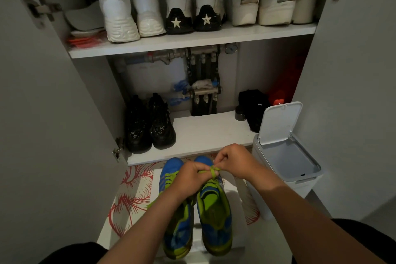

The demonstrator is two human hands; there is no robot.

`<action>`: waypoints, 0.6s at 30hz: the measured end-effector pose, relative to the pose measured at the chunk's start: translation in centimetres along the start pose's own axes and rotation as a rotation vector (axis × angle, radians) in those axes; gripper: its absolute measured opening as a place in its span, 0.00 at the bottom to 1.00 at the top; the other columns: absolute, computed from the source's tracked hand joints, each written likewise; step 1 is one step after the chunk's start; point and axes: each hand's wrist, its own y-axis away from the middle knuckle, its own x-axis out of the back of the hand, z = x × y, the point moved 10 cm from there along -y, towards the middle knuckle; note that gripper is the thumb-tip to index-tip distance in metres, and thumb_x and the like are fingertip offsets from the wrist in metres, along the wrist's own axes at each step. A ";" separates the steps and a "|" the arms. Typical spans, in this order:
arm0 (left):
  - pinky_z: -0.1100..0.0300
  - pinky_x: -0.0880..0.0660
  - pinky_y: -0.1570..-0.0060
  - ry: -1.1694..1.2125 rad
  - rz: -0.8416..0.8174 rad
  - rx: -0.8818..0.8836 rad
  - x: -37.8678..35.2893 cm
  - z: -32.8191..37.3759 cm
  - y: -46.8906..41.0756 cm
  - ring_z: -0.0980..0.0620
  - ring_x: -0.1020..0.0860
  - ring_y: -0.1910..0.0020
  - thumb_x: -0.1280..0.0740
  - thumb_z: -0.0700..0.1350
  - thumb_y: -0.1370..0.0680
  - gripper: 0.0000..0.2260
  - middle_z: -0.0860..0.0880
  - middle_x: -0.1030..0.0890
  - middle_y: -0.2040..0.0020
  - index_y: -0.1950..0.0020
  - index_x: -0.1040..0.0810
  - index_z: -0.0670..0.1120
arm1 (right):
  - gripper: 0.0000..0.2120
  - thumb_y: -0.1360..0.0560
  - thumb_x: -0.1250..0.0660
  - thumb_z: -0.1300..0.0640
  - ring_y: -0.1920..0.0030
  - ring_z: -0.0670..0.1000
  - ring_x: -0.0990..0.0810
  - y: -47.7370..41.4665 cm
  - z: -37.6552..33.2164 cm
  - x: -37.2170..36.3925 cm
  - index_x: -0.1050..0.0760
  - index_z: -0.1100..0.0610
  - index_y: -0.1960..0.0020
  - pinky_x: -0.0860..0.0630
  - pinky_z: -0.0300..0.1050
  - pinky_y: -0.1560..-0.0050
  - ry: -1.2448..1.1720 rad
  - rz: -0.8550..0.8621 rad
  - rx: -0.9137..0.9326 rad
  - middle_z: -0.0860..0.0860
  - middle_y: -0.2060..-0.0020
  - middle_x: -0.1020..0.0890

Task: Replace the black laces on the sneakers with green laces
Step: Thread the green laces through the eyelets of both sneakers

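1. I see the upper shelf point(192, 44) carrying three pale pairs in a row: white sneakers point(130, 17), a star-heeled pair point(191, 19) and cut-out wedges point(261, 0).
2. The lower shelf point(205, 135) holds black shoes point(150, 126) at left, and a black bag point(254, 105) with a small dark jar point(240, 113) at right.
3. Below, a white board point(156, 182) lies on a red-leaf mat point(130, 197); the blue-green sneakers point(214, 216) rest on it, side by side.

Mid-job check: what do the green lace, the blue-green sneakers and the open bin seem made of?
Green lace: likely flat woven fabric, matte; it bends limply where the left hand and right hand pinch it. Sneakers: probably synthetic uppers with slight sheen; dim light leaves the weave unclear. Bin: apparently moulded plastic, smooth pale satin surface, thin hinged lid.
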 end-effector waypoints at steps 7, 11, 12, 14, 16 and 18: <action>0.56 0.27 0.63 -0.160 0.075 0.085 1.0 -1.3 0.0 0.57 0.29 0.69 0.32 0.53 0.21 0.18 0.46 0.23 0.70 0.65 0.20 0.42 | 0.04 0.31 0.21 0.55 0.59 0.42 0.18 0.7 1.3 -3.0 0.15 0.51 0.60 0.22 0.39 0.53 0.003 -0.240 -0.104 0.44 0.64 0.16; 0.56 0.31 0.64 -0.226 0.042 0.123 1.2 -1.2 -0.4 0.56 0.32 0.70 0.34 0.48 0.21 0.17 0.51 0.30 0.71 0.68 0.27 0.43 | 0.07 0.28 0.24 0.60 0.63 0.38 0.20 1.2 1.0 -3.2 0.15 0.55 0.51 0.26 0.34 0.59 -0.016 -0.285 -0.118 0.43 0.64 0.17; 0.57 0.32 0.64 -0.251 0.015 0.146 1.3 -1.0 -0.3 0.56 0.33 0.70 0.35 0.46 0.21 0.16 0.51 0.30 0.71 0.68 0.27 0.46 | 0.08 0.28 0.25 0.62 0.65 0.38 0.21 1.2 1.0 -3.2 0.15 0.55 0.49 0.27 0.34 0.61 -0.009 -0.291 -0.120 0.43 0.64 0.17; 0.58 0.34 0.64 -0.270 -0.071 0.210 1.1 -0.7 0.0 0.55 0.33 0.70 0.37 0.44 0.21 0.15 0.51 0.32 0.72 0.68 0.31 0.48 | 0.11 0.27 0.28 0.63 0.66 0.38 0.21 1.3 1.2 -3.0 0.16 0.56 0.46 0.27 0.34 0.61 0.016 -0.280 -0.122 0.46 0.62 0.16; 0.58 0.35 0.65 -0.277 -0.158 0.295 0.9 -0.8 0.5 0.54 0.34 0.70 0.38 0.43 0.21 0.15 0.52 0.34 0.72 0.68 0.34 0.49 | 0.12 0.25 0.30 0.62 0.59 0.40 0.19 1.3 1.2 -2.5 0.17 0.55 0.43 0.24 0.37 0.54 0.068 -0.228 -0.106 0.47 0.55 0.16; 0.60 0.36 0.70 -0.256 -0.203 0.398 1.0 -1.1 1.2 0.54 0.34 0.72 0.38 0.45 0.21 0.12 0.50 0.32 0.70 0.65 0.33 0.48 | 0.13 0.25 0.32 0.60 0.48 0.45 0.19 1.4 0.9 -2.0 0.18 0.55 0.42 0.23 0.40 0.44 0.086 -0.167 -0.078 0.49 0.47 0.16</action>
